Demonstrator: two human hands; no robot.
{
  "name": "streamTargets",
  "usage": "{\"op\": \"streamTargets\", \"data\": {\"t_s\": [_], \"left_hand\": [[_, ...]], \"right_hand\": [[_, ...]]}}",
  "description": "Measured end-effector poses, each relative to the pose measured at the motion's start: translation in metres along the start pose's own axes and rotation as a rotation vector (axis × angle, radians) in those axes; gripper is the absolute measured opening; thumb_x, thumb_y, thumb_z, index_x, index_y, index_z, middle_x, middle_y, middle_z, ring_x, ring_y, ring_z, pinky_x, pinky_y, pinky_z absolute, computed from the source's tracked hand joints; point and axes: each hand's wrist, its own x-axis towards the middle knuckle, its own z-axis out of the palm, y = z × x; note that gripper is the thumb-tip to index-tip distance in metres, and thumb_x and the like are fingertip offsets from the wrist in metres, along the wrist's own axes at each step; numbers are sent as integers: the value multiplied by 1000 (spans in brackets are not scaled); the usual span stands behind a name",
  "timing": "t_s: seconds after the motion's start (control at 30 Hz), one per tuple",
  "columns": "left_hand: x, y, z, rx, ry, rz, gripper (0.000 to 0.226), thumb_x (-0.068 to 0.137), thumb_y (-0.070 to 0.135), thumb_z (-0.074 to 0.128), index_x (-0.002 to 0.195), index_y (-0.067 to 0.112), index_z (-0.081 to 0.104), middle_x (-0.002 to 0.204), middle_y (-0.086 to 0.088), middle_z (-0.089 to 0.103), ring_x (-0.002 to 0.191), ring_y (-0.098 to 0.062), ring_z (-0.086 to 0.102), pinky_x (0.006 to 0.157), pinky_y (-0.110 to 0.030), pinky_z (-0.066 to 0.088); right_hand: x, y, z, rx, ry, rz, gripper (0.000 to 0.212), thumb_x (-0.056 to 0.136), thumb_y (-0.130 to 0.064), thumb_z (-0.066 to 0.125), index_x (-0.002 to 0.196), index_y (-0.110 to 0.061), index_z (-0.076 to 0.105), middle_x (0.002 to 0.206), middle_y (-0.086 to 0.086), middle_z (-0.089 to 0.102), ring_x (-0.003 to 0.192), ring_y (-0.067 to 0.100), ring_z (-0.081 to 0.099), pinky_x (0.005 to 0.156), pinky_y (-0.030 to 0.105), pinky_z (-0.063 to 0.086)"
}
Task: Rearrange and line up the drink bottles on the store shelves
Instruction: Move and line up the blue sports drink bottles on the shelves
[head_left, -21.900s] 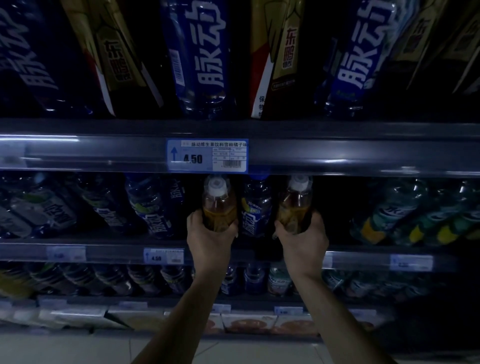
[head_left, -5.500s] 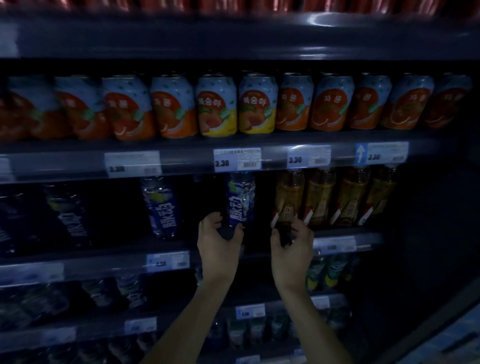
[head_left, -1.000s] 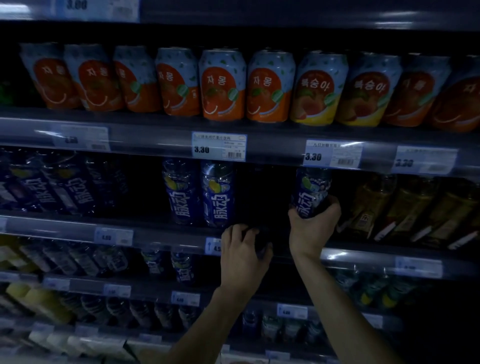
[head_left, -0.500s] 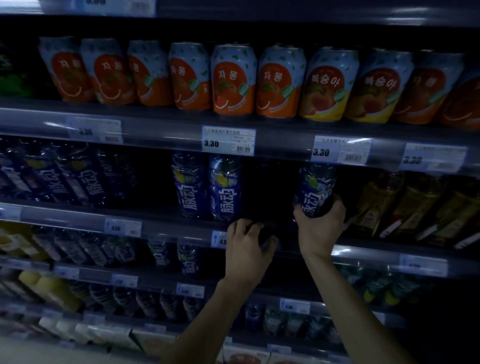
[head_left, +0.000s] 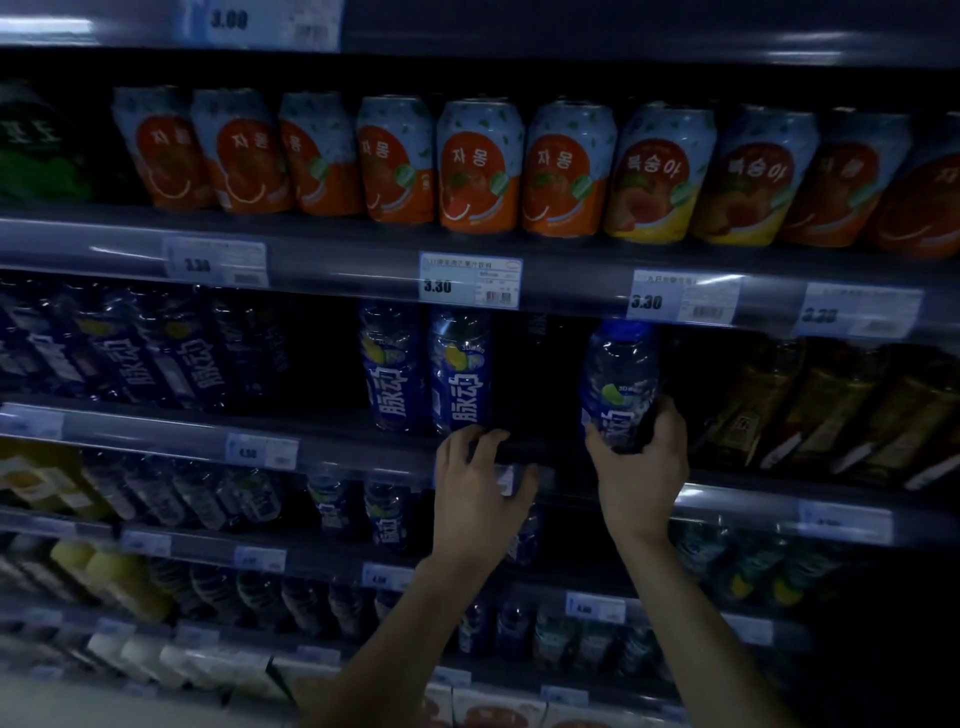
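My right hand (head_left: 644, 467) grips the lower half of a blue drink bottle (head_left: 618, 379) with white lettering and holds it upright at the front of the middle shelf (head_left: 332, 441). Its blue cap shows just under the price rail. My left hand (head_left: 478, 488) curls its fingers over the base of a dark bottle (head_left: 530, 447) at the shelf edge; in the dim light this bottle is barely visible. Two matching blue bottles (head_left: 431, 374) stand side by side just left of my left hand. A gap separates them from the held blue bottle.
Orange and peach cans (head_left: 478, 166) line the shelf above. Brown tea bottles (head_left: 810, 405) fill the middle shelf to the right, more blue bottles (head_left: 156, 353) to the left. Lower shelves hold smaller bottles (head_left: 363, 509) and yellow juice (head_left: 114, 577). Price tags (head_left: 470, 280) sit on the rails.
The blue bottle in my right hand has come forward and slightly down, so its cap now shows below the rail. My left hand stays on the dark bottle's base.
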Motion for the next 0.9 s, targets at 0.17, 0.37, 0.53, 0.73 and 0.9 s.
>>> {"op": "streamTargets", "data": {"t_s": [0.17, 0.37, 0.53, 0.73, 0.9], "left_hand": [[-6, -11, -12, -15, 5, -24, 49, 87, 38, 63, 128, 16, 50, 137, -4, 41, 131, -20, 28, 102, -41, 41], [-11, -29, -31, 10, 36, -2, 49, 87, 37, 64, 128, 14, 50, 135, -5, 43, 129, -21, 33, 101, -38, 41], [-22, -46, -49, -44, 45, -55, 47, 86, 36, 65, 127, 17, 49, 132, -1, 40, 121, -18, 41, 97, -32, 43], [-38, -72, -63, -92, 33, -140, 50, 86, 39, 63, 129, 22, 45, 133, 3, 39, 121, -15, 42, 89, -21, 37], [-50, -99, -71, -91, 27, -185, 51, 87, 41, 62, 131, 24, 43, 136, 2, 38, 122, -16, 41, 86, -22, 38]], "right_hand": [[-9, -8, -4, -32, -25, -96, 62, 71, -10, 83, 125, -6, 52, 117, 12, 56, 103, -2, 45, 85, -2, 31], [-25, -28, -9, -36, -36, -175, 67, 69, -9, 82, 128, -4, 50, 121, 14, 54, 111, 18, 52, 89, 8, 36], [-54, -45, -12, 10, -113, -171, 66, 71, -9, 82, 129, -4, 50, 120, 15, 54, 108, 3, 47, 91, -1, 32], [-103, -52, 0, 86, -236, -121, 63, 73, -12, 82, 127, -14, 49, 115, -2, 50, 104, -15, 45, 88, 2, 38], [-141, -51, 17, 84, -285, -100, 66, 70, -12, 84, 126, -18, 49, 116, -6, 51, 109, -17, 45, 89, 3, 39]]}}
